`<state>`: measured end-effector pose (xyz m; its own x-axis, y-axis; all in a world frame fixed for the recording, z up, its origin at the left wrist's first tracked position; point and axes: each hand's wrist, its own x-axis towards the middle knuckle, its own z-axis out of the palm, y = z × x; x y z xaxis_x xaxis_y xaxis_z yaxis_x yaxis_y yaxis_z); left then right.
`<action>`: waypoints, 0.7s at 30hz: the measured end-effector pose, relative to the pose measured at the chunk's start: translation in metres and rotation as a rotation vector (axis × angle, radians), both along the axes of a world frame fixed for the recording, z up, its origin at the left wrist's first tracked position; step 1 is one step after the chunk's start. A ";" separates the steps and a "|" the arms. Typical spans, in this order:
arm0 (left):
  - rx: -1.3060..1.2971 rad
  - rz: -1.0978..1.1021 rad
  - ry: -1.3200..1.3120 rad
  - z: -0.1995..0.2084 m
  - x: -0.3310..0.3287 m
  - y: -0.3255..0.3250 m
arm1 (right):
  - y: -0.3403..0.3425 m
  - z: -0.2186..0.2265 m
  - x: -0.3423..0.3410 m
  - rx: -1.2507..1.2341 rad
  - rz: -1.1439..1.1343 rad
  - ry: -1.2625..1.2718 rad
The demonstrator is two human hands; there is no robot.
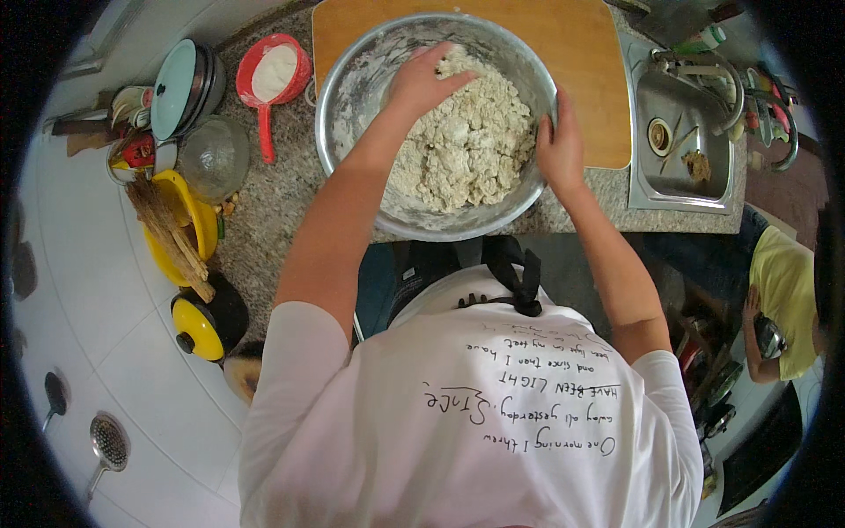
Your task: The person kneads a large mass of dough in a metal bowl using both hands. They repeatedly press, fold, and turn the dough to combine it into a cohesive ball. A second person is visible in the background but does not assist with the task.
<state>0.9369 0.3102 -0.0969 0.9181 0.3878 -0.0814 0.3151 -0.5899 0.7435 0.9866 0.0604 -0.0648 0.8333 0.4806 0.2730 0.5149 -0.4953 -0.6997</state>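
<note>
One dough mass (475, 141), one sink (673, 196)

Under the left grip (427, 82) the dough (480, 145) is pale cream, in a white-smeared silver bowl (519, 51). Beside the right grip (561, 151) the board (606, 114) is orange-brown; farther right the sink (723, 163) is silver-grey. Left of the left grip, a red scoop (266, 132) holds white powder (275, 72), a basin (207, 227) is yellow and the bench (286, 207) is speckled grey-brown.
</note>
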 end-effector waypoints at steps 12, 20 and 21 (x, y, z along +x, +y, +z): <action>0.295 -0.459 0.241 0.022 -0.064 0.043 | 0.002 -0.010 -0.002 0.020 -0.065 0.037; 0.720 -0.702 0.544 0.009 -0.156 -0.060 | 0.005 -0.009 -0.008 0.070 -0.105 0.023; 0.513 -0.642 0.574 0.020 -0.152 -0.073 | 0.002 -0.007 -0.008 0.067 -0.113 0.037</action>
